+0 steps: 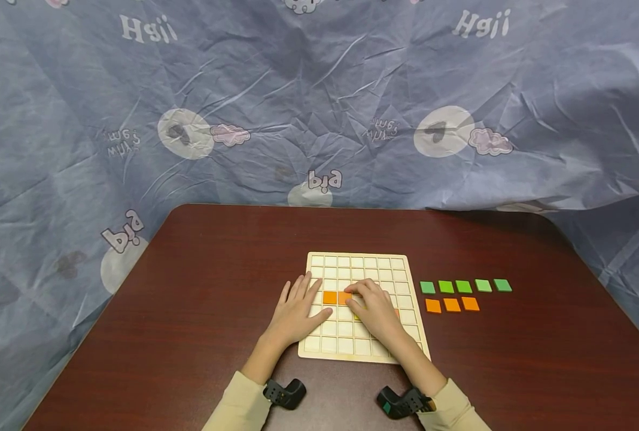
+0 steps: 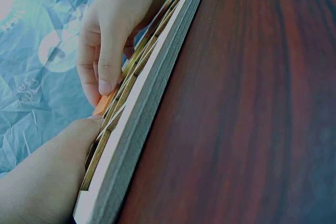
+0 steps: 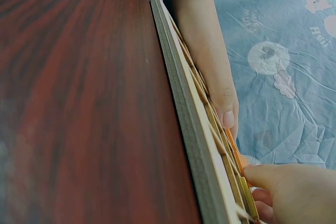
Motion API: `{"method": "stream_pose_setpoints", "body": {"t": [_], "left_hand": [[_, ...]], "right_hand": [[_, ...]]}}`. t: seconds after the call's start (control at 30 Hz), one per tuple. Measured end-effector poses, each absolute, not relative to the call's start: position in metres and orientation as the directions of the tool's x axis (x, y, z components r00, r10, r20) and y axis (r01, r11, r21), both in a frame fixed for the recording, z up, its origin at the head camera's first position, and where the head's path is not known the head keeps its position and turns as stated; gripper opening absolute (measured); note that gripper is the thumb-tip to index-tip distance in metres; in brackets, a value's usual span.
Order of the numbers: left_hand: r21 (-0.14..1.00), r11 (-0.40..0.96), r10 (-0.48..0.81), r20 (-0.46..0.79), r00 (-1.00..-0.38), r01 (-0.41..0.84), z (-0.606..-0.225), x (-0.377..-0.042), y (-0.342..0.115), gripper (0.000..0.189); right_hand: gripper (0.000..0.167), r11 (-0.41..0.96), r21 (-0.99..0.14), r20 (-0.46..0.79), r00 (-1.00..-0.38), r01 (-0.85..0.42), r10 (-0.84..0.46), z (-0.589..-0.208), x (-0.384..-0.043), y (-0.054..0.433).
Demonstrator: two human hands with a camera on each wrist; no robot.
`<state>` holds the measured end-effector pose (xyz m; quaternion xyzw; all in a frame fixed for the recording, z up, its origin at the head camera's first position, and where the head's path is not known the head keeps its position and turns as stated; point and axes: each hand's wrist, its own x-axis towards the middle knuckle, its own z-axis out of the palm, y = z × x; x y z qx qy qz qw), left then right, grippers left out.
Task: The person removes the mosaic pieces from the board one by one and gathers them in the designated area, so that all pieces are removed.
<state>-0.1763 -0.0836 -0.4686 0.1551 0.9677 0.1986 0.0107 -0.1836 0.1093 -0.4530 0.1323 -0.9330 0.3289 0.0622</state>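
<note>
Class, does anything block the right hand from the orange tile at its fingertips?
Nothing visible does: the right hand touches the orange tile on the grid board, while the left hand rests farther left, not between them.

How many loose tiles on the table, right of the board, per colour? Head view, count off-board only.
Green tiles, mixed shades: 5
Orange tiles: 3
Total: 8
</note>
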Motion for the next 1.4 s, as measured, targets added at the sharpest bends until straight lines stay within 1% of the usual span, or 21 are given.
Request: {"method": "stream_pose_setpoints", "body": {"t": [0.67,1.07,1.23,1.4], "left_hand": [[0.371,0.879,0.303,0.048,-0.952,0.299,-0.468,-0.177,-0.084,0.071],[0.381,0.877,0.300,0.041,-0.953,0.292,-0.469,-0.176,-0.083,0.072],[0.377,0.878,0.301,0.046,-0.952,0.296,-0.468,-0.177,-0.083,0.071],[0.385,0.871,0.313,0.048,-0.949,0.307,-0.467,-0.176,-0.084,0.071]], "right_hand": [[0.016,0.731,-0.605,0.229,-0.949,-0.315,-0.219,-0.452,-0.184,0.107],[0.011,0.703,-0.635,0.239,-0.947,-0.321,-0.216,-0.445,-0.182,0.107],[0.011,0.686,-0.660,0.243,-0.951,-0.306,-0.191,-0.436,-0.182,0.115],[0.015,0.689,-0.660,0.263,-0.951,-0.298,-0.160,-0.430,-0.183,0.135]]}}
